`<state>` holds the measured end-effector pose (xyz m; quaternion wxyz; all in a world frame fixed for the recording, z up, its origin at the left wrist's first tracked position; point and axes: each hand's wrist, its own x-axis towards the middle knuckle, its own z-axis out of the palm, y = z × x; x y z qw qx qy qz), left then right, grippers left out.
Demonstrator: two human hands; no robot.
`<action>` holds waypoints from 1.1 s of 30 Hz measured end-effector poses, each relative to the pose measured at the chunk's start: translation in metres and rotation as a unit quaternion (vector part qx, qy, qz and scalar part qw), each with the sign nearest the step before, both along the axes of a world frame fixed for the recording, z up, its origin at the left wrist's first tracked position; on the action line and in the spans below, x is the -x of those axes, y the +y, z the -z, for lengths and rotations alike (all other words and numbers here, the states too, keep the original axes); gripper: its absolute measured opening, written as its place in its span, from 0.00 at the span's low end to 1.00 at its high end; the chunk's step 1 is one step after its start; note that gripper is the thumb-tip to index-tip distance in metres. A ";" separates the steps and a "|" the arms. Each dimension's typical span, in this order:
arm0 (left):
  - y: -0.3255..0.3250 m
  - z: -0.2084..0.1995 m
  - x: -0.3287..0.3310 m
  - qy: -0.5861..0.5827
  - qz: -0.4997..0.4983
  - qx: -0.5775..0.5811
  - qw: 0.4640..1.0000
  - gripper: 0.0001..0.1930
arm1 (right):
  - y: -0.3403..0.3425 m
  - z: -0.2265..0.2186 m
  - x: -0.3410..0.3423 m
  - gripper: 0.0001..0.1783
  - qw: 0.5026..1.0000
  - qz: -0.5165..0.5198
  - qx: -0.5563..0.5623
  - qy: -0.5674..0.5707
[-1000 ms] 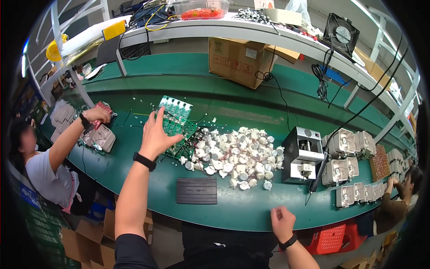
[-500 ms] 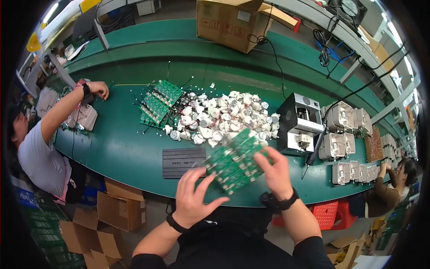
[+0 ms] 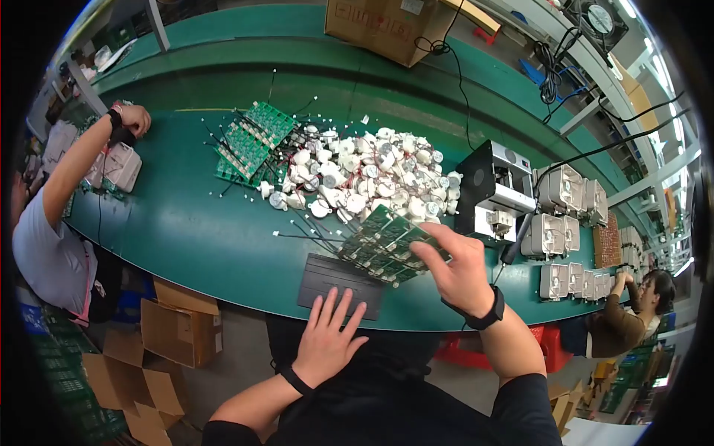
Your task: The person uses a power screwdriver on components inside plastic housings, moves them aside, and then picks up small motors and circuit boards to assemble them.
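Observation:
Pinched by its right side, a green circuit board panel (image 3: 383,245) tilts up in my right hand (image 3: 462,269). Dark wires with small white plugs stick out past its left edge. My left hand (image 3: 331,338) is spread flat, fingertips on the lower part of a dark grey ribbed mat (image 3: 316,279) at the table's near edge. The panel partly covers the mat's upper right. Just beyond the panel lies a big heap of white round plastic parts (image 3: 364,167) with wires. Left of the heap is a stack of green circuit board panels (image 3: 256,141).
A black and silver bench machine (image 3: 494,193) stands right of the heap, with a soldering iron (image 3: 513,249) beside it. Farther right are rows of pale plastic housings (image 3: 550,234). Co-workers sit at both ends of the green table (image 3: 186,245). A cardboard box (image 3: 372,30) stands at the back.
My left hand has come away from the panel and down onto the mat, which has turned slightly. The panel is now tilted up in my right hand, its wires showing.

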<state>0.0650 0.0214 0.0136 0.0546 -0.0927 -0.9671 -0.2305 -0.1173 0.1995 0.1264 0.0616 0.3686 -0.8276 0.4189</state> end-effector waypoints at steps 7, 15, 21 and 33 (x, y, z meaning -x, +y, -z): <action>0.011 0.006 -0.013 -0.017 0.057 0.011 0.998 0.33 | -0.004 0.014 -0.004 0.13 0.997 -0.045 -0.057 0.017; 0.008 0.006 -0.011 -0.017 0.063 0.017 0.998 0.33 | -0.004 0.026 -0.002 0.12 0.993 -0.088 -0.077 0.018; 0.002 0.008 -0.009 -0.030 0.049 -0.063 0.996 0.32 | 0.007 0.013 -0.005 0.13 0.991 0.009 -0.001 -0.130; 0.001 0.008 -0.007 -0.007 0.057 -0.052 0.997 0.32 | -0.005 0.026 0.007 0.13 0.995 -0.025 -0.088 -0.038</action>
